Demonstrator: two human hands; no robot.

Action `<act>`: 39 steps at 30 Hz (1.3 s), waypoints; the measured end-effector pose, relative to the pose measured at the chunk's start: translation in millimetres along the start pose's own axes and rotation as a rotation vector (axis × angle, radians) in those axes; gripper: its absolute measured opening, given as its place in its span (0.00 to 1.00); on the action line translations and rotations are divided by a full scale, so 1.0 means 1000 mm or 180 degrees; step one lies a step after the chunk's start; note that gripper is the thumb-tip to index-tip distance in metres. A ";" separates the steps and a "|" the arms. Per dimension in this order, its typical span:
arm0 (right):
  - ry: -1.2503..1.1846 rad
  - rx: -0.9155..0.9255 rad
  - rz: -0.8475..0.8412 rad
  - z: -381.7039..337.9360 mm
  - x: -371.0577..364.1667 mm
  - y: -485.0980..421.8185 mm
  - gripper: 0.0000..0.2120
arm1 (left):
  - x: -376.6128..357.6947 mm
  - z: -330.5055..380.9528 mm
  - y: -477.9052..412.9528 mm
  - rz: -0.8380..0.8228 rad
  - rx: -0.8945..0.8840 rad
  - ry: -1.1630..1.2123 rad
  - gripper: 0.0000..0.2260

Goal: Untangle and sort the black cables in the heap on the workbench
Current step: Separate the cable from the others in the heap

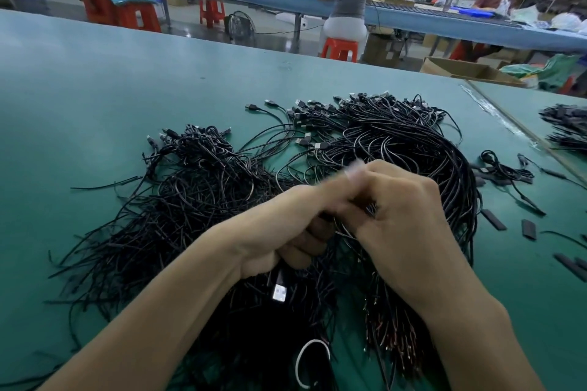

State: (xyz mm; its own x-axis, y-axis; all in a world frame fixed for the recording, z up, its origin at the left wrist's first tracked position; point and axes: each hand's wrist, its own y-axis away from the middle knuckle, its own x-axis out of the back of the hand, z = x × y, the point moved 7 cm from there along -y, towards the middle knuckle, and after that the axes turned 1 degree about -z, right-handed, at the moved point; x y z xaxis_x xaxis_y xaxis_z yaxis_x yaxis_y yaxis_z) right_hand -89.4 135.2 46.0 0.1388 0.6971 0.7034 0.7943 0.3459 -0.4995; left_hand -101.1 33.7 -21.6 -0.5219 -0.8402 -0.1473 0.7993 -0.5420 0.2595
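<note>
A big heap of thin black cables [374,143] with USB plugs covers the middle of the green workbench [95,98]. My left hand [286,232] is curled round a bundle of these cables, and a silver USB plug [279,292] hangs out below its palm. My right hand [403,219] meets it just above the heap, its blurred fingers pinching the same strands. A looser spread of cable ends [133,232] fans out to the left. What lies between my palms is hidden.
Short black sleeve pieces [529,229] and a few loose cables [505,171] lie at the right. Another cable pile [568,127] sits at the far right edge. A white ring [313,362] lies near the front. Beyond the bench are red stools [339,48] and people at a long table.
</note>
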 end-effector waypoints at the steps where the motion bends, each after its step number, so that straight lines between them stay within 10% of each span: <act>1: -0.0002 0.0011 -0.0081 0.001 0.000 0.000 0.06 | -0.002 0.001 0.001 -0.0096 -0.0056 -0.0212 0.23; 15: 0.0242 0.0260 -0.0410 -0.006 -0.001 0.000 0.03 | -0.011 0.003 0.006 -0.0289 -0.0205 -0.0675 0.07; 22: 0.0431 -0.0042 0.0215 -0.001 0.000 0.001 0.10 | -0.002 0.016 0.001 0.0467 -0.0596 0.0415 0.07; 28: -0.0558 -0.0296 0.1045 -0.005 -0.010 0.005 0.04 | 0.003 0.029 0.005 0.0863 -0.1254 0.1335 0.16; 34: -0.2549 -0.1120 0.0295 -0.007 -0.042 0.003 0.07 | 0.014 0.032 0.015 0.1275 -0.1597 0.2043 0.15; 39: -0.3329 -0.1596 -0.0327 -0.005 -0.050 0.008 0.10 | 0.019 0.046 0.023 0.1131 -0.2294 0.1240 0.06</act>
State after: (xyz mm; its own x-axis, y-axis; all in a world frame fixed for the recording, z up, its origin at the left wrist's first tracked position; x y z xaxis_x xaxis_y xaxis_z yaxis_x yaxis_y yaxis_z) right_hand -87.6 100.4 9.8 -0.3098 0.9392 -0.1481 0.9508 0.3067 -0.0438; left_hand -106.2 5.6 25.5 -0.1744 -0.8359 -0.5205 0.9562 -0.0176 -0.2921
